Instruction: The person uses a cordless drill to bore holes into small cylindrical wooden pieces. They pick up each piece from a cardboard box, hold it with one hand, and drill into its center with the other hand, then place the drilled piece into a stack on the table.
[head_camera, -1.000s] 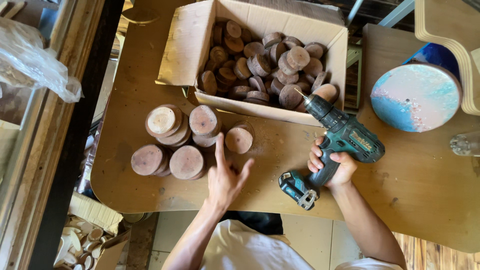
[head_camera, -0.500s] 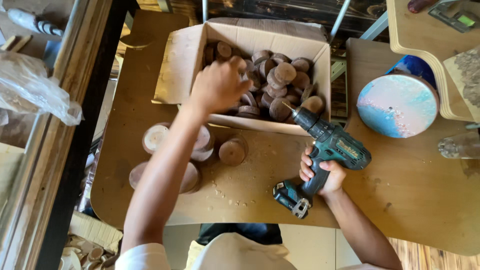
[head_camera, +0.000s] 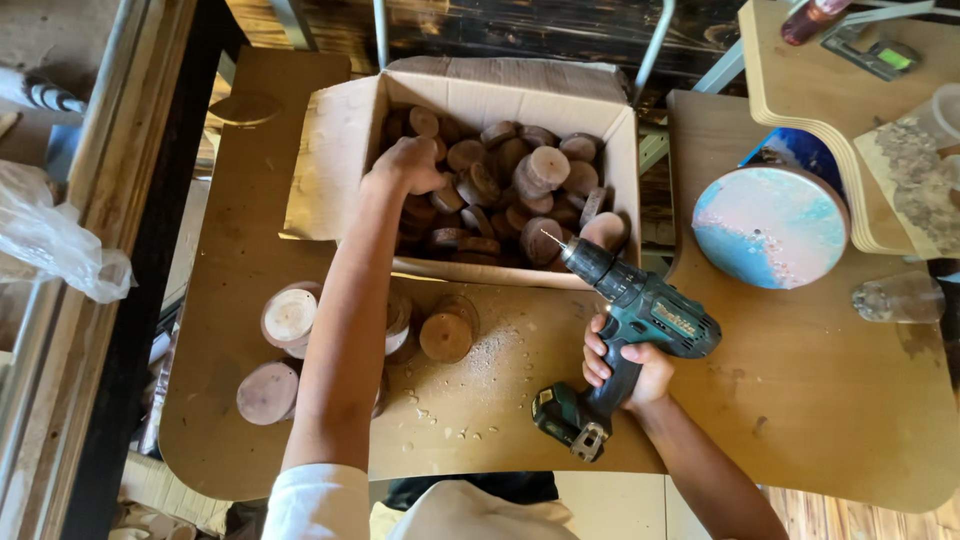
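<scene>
The left hand (head_camera: 408, 165) reaches forward into an open cardboard box (head_camera: 345, 150), its fingers curled down over the heap of round wood slices (head_camera: 505, 190) that fills the box; the knuckles face up and the fingertips are hidden among the discs, so whether it already pinches one slice or only rests on them cannot be told. The right hand (head_camera: 628, 368) is wrapped tight around the grip of a teal and black cordless drill (head_camera: 625, 335), holding it just above the wooden tabletop (head_camera: 800, 400); the battery end sits below the hand, toward the person, and the drill bit (head_camera: 552, 240) points up and away toward the near wall of the box, its tip close to the slices lying at that edge. Below the left forearm, on the near side of the box, a small group of loose wood slices (head_camera: 290, 318) lies on the table, some stacked, one darker disc (head_camera: 268, 392) closest to the person's elbow and another (head_camera: 446, 336) between the two arms. Pale sawdust and chips (head_camera: 470, 385) are scattered on the table between the arms. Beyond the right hand, further to its outer side, lies a round board painted in light blue and pink (head_camera: 770, 228), and past that a clear glass jar (head_camera: 898, 297) on its side.
</scene>
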